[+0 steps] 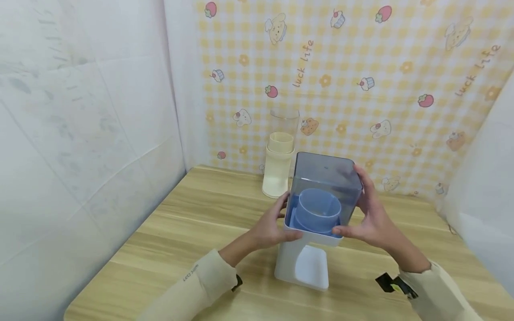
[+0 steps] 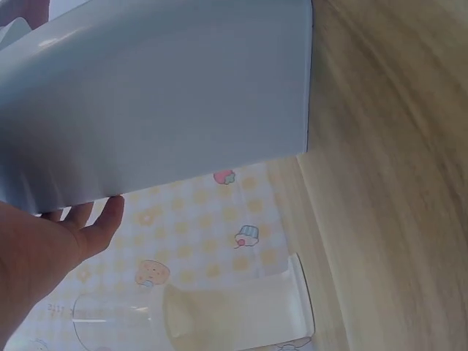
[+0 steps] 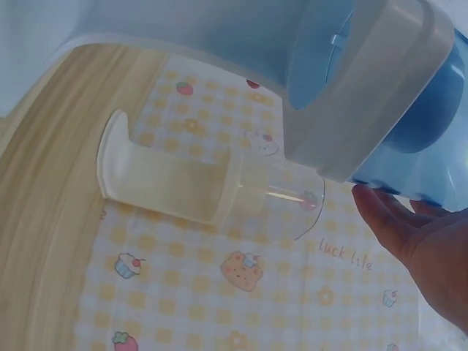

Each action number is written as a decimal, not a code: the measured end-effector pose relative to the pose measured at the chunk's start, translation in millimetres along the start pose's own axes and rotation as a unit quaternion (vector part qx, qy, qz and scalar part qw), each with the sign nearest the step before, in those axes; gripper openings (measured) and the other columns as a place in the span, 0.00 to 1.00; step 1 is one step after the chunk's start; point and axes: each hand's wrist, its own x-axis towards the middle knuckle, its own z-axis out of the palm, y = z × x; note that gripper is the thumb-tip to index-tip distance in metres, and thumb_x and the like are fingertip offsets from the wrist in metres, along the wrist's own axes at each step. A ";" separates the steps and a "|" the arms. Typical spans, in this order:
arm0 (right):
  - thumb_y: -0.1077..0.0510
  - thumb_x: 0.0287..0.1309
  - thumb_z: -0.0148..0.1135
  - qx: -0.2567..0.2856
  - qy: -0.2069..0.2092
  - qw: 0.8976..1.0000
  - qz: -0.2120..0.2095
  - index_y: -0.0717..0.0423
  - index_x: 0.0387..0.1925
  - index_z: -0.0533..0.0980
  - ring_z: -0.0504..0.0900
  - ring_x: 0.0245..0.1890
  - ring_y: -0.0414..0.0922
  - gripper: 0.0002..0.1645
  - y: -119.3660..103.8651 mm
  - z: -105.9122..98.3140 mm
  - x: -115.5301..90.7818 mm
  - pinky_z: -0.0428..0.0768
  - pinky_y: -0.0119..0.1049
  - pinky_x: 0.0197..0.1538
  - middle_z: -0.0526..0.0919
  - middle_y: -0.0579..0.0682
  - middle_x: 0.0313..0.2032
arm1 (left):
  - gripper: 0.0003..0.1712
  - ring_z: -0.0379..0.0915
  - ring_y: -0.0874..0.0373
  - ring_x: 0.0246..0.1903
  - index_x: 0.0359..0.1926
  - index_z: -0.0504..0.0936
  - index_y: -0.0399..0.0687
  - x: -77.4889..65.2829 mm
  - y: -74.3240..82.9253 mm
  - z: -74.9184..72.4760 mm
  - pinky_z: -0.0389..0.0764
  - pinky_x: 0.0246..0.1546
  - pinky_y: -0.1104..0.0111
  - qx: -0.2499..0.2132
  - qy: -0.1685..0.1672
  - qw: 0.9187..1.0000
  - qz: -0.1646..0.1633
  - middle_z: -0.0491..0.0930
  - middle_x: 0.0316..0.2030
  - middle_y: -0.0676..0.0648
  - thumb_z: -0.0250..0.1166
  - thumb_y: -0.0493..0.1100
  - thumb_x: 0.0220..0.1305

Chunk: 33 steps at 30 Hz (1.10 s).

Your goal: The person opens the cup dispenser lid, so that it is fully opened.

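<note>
A white, C-shaped dispenser (image 1: 287, 263) with a blue ring (image 1: 319, 209) inside a square clear cover (image 1: 327, 169) is between both hands. My left hand (image 1: 268, 227) holds its left side, thumb across the front rim and fingers round the back. On the right, my right hand (image 1: 375, 218) grips the clear cover, fingers along its side and thumb at the lower front edge. The left wrist view shows left fingertips (image 2: 110, 219) against the white body (image 2: 183, 95). In the right wrist view, right-hand fingers (image 3: 380, 219) reach the blue-tinted cover (image 3: 431, 168).
Behind the dispenser stands a cream dispenser (image 1: 277, 174) with a clear round tube (image 1: 285, 120) on top. The wooden table (image 1: 192, 223) backs onto a yellow checked cloth (image 1: 341, 102). White sheets (image 1: 100, 133) hang at both sides.
</note>
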 end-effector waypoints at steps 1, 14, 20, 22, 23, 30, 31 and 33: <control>0.65 0.28 0.87 0.001 0.005 1.000 0.002 0.63 0.75 0.41 0.74 0.57 0.48 0.79 0.1 1.1 1.2 0.78 0.29 0.52 0.55 0.60 0.70 | 0.74 0.59 0.50 0.69 0.78 0.43 0.44 -0.1 -0.2 -0.7 0.69 0.63 0.57 -0.001 0.003 1.000 -0.001 0.60 0.72 0.42 0.65 0.81 0.44; 0.73 0.26 0.84 0.001 0.020 1.000 0.006 0.62 0.72 0.42 0.74 0.56 0.49 0.76 2.3 9.3 8.5 0.80 0.31 0.50 0.59 0.57 0.66 | 0.71 0.61 0.46 0.67 0.79 0.44 0.48 -0.2 3.7 -2.0 0.72 0.60 0.55 -0.021 0.008 1.000 -0.013 0.59 0.72 0.43 0.68 0.77 0.47; 0.76 0.25 0.81 0.005 0.017 1.000 0.005 0.64 0.70 0.43 0.77 0.56 0.47 0.74 3.2 7.6 7.8 0.81 0.32 0.49 0.60 0.58 0.66 | 0.68 0.64 0.51 0.65 0.78 0.49 0.49 0.4 8.7 0.3 0.72 0.59 0.58 -0.007 0.019 1.000 -0.016 0.64 0.69 0.45 0.72 0.73 0.45; 0.76 0.25 0.81 0.002 0.015 1.000 0.005 0.64 0.70 0.43 0.77 0.56 0.47 0.74 3.2 6.7 7.7 0.81 0.32 0.50 0.61 0.58 0.66 | 0.65 0.66 0.53 0.64 0.77 0.52 0.51 1.5 9.4 0.8 0.73 0.58 0.60 -0.003 0.021 1.000 -0.001 0.67 0.67 0.47 0.72 0.72 0.46; 0.76 0.25 0.81 -0.003 0.014 1.000 0.006 0.64 0.70 0.43 0.77 0.56 0.47 0.74 2.8 6.3 7.5 0.81 0.32 0.50 0.61 0.58 0.66 | 0.63 0.67 0.54 0.63 0.76 0.54 0.52 1.9 9.6 0.9 0.74 0.58 0.61 -0.002 0.020 1.000 0.006 0.69 0.66 0.48 0.73 0.71 0.46; 0.71 0.26 0.84 -0.044 0.005 0.999 0.009 0.65 0.70 0.42 0.77 0.54 0.48 0.75 0.0 4.1 6.1 0.78 0.29 0.52 0.61 0.56 0.65 | 0.60 0.72 0.56 0.58 0.76 0.56 0.51 3.2 7.5 2.5 0.77 0.55 0.65 0.006 0.022 0.999 0.028 0.71 0.65 0.48 0.72 0.70 0.49; 0.68 0.28 0.85 -0.045 0.004 0.999 0.006 0.66 0.70 0.42 0.76 0.54 0.48 0.74 0.3 3.9 5.9 0.78 0.29 0.53 0.61 0.56 0.65 | 0.61 0.73 0.56 0.58 0.76 0.56 0.49 3.3 6.6 3.1 0.77 0.55 0.65 0.008 0.026 0.999 0.030 0.71 0.65 0.47 0.71 0.70 0.49; 0.62 0.31 0.86 -0.048 0.005 0.999 -0.004 0.67 0.69 0.42 0.76 0.54 0.48 0.73 1.2 3.8 5.7 0.76 0.30 0.55 0.61 0.56 0.65 | 0.63 0.74 0.55 0.58 0.76 0.56 0.45 3.5 5.1 4.6 0.78 0.54 0.65 0.012 0.035 0.999 0.031 0.72 0.65 0.45 0.71 0.72 0.48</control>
